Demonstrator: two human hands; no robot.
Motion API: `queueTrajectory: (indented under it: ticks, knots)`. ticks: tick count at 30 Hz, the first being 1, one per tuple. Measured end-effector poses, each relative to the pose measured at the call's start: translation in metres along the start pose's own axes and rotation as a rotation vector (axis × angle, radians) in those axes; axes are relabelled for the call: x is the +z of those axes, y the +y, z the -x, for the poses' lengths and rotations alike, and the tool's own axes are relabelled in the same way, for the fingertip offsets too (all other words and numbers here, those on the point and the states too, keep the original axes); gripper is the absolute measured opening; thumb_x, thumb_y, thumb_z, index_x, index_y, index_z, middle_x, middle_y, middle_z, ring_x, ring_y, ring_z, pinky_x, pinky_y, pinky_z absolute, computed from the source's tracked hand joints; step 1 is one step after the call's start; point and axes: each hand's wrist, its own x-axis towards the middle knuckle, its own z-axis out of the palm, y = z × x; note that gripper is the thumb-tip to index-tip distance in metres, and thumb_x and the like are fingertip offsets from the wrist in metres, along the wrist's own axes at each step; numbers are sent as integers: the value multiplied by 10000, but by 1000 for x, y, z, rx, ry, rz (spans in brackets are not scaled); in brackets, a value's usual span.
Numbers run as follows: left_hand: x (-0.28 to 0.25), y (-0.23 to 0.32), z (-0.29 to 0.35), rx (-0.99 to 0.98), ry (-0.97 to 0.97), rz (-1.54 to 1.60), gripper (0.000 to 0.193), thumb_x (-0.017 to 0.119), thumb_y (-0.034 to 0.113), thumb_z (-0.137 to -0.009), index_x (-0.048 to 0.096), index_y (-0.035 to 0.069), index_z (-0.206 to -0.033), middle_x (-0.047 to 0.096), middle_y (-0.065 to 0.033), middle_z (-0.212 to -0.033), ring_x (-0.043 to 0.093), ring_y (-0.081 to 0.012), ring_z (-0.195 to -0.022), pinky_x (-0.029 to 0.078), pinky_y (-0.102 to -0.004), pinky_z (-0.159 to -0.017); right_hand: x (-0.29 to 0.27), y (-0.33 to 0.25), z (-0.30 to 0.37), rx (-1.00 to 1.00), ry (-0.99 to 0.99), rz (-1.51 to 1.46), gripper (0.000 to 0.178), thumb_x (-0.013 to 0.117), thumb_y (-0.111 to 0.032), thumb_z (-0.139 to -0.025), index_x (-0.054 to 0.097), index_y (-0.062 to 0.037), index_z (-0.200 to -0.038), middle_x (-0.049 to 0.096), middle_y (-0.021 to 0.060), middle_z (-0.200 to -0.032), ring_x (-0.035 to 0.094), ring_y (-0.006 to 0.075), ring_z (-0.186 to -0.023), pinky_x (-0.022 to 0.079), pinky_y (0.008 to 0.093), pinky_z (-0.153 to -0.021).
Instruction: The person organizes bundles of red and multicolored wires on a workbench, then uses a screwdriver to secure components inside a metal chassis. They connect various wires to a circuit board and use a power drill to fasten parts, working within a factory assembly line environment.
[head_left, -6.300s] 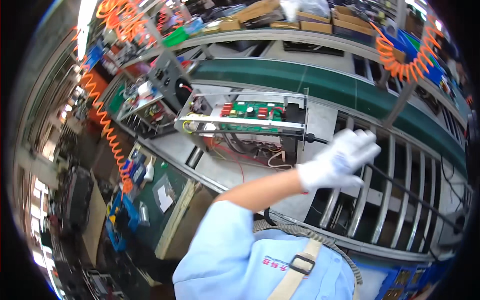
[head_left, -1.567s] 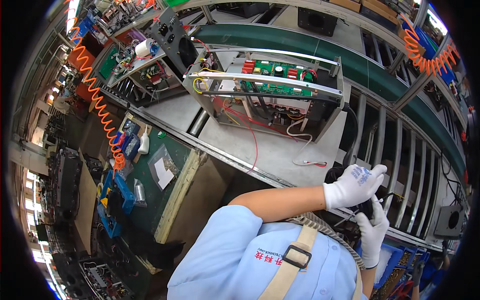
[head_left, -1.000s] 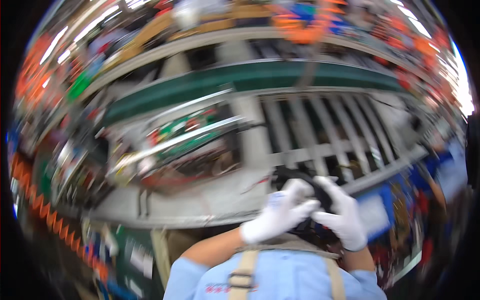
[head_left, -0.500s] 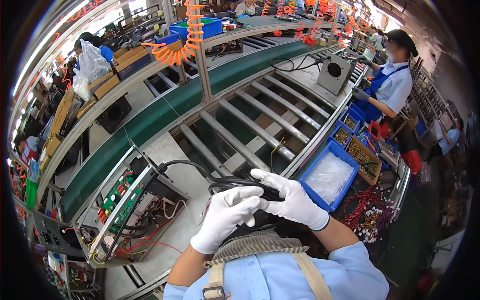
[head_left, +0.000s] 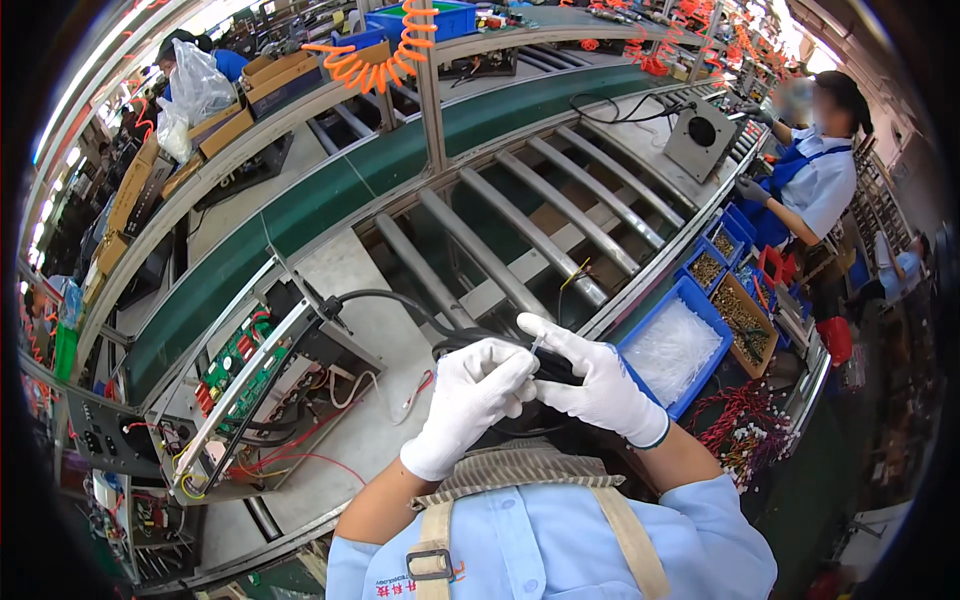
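Note:
Both my hands wear white gloves and meet in front of my chest, over a coiled black cable (head_left: 455,341). My left hand (head_left: 470,405) is closed, its thumb and fingertips pinched on a thin pale strip (head_left: 537,343). Around the coil curls my right hand (head_left: 605,395), index finger and thumb apart with dark cable between them. Part of the coil is hidden behind the gloves. The cable runs left to an opened electronic unit (head_left: 270,390) with a metal frame, a green circuit board (head_left: 240,375) and loose wires.
A roller conveyor (head_left: 520,235) lies ahead, with a green belt (head_left: 310,205) beyond. On the right stand a blue bin (head_left: 690,395) of thin clear strips, a box of brass-coloured parts (head_left: 745,325) and red wires (head_left: 735,420). A co-worker (head_left: 810,180) stands by a grey housing (head_left: 700,140).
My hands have drawn closer to the thin strip, which now shows between the fingers. My left fingers have closed into a pinch. The surroundings have shifted slightly right in view.

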Motion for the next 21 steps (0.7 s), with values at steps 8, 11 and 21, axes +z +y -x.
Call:
queueTrajectory:
  ticks: [8, 11, 21]
  knots:
    - [-2, -19, -6, 447, 97, -512, 210, 636, 235, -924, 662, 36, -989, 682, -111, -896, 673, -214, -828, 533, -333, -721, 12, 15, 0, -17, -46, 308, 321, 597, 40, -788, 631, -1, -1105, 659, 184, -1079, 639, 347, -996, 503, 407, -875]
    - [0, -20, -4, 541, 154, -806, 180, 604, 230, -863, 634, 92, -974, 592, -134, -886, 618, -356, -829, 526, -421, -718, 12, 13, 6, -8, 35, 385, 461, 577, 64, -799, 574, 36, -1260, 635, 190, -1191, 616, 318, -1097, 450, 377, -973]
    - [-28, -43, 5, 173, -295, -244, 104, 641, 124, -821, 621, 22, -821, 579, -86, -762, 595, -195, -717, 474, -328, -642, -1, 11, -11, 274, -51, -92, 562, 601, 94, -775, 521, 72, -1330, 614, 151, -1258, 594, 165, -1108, 453, 284, -964]
